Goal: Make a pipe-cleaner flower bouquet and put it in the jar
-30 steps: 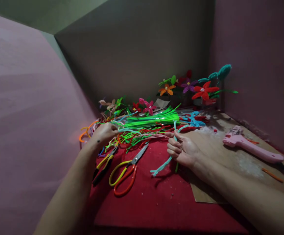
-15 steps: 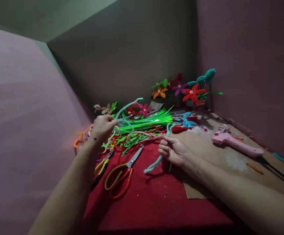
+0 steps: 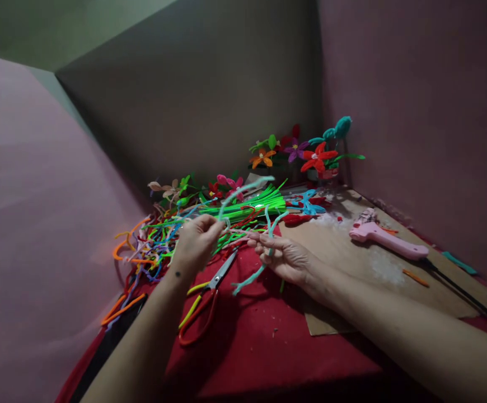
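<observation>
My left hand (image 3: 197, 240) is closed in a pinch on a light aqua pipe cleaner (image 3: 243, 190), which arcs up and to the right from the fingertips. Just to its right, my right hand (image 3: 283, 258) is closed around a bent aqua pipe-cleaner piece (image 3: 249, 280). Forked ends of that piece stick up above the fingers, and a looped end hangs below them. A pale pink strand runs near the right fingertips; whether it is gripped I cannot tell. Below the hands, scissors (image 3: 210, 291) with red and yellow handles lie on the red cloth (image 3: 268, 358).
Behind the hands lie a bundle of green pipe cleaners (image 3: 256, 204) and a tangle of coloured ones (image 3: 151, 246). Pipe-cleaner flowers (image 3: 319, 158) stand at the back. A pink glue gun (image 3: 388, 238) rests on cardboard (image 3: 331, 252) at the right.
My left hand has come closer to my right hand, bringing the aqua pipe cleaner's arc rightward. My right hand has turned slightly, fingers more visible. The whole view has shifted a little.
</observation>
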{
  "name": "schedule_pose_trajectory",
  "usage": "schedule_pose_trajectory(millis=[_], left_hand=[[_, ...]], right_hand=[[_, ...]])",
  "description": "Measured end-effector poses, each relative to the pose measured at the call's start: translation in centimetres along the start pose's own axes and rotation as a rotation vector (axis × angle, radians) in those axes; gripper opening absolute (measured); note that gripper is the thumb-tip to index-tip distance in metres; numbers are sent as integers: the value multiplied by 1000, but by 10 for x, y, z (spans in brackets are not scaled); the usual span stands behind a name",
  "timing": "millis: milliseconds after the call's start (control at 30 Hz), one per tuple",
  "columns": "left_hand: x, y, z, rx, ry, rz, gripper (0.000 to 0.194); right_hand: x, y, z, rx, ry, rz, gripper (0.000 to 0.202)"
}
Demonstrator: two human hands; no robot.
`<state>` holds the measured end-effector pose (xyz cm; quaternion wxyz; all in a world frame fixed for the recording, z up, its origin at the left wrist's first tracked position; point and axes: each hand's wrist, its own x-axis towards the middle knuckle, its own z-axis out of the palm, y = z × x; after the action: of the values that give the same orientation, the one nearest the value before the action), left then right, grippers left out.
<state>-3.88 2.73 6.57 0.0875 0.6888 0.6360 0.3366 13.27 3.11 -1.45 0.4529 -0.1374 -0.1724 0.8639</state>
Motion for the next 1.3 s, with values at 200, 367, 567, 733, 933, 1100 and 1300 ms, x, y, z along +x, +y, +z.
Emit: schedule_pose_trajectory(millis=[200, 367, 567, 733, 933, 1100, 1300], left_hand=[[-56, -2, 60, 638, -146, 398, 22], [-76, -13, 69, 710, -212, 572, 26], [-75, -13, 56, 414, -323, 412, 18], [-48, -19, 48, 108, -243, 422, 17], [8, -60, 71, 313, -189, 369, 34], [30, -79, 88, 296, -228, 294, 25], [51, -77, 60, 160, -239, 179, 29]], right_hand=[[3, 3, -5, -46, 19, 5, 6], [11, 7, -16, -88, 71, -20, 8], [12, 10, -14, -21, 76, -25, 10], [14, 4, -16, -5, 50, 25, 18], [10, 3, -15, -60, 0, 59, 14], [-3, -12, 0, -7, -140, 11, 11], [-7, -30, 2, -41, -99, -95, 7]])
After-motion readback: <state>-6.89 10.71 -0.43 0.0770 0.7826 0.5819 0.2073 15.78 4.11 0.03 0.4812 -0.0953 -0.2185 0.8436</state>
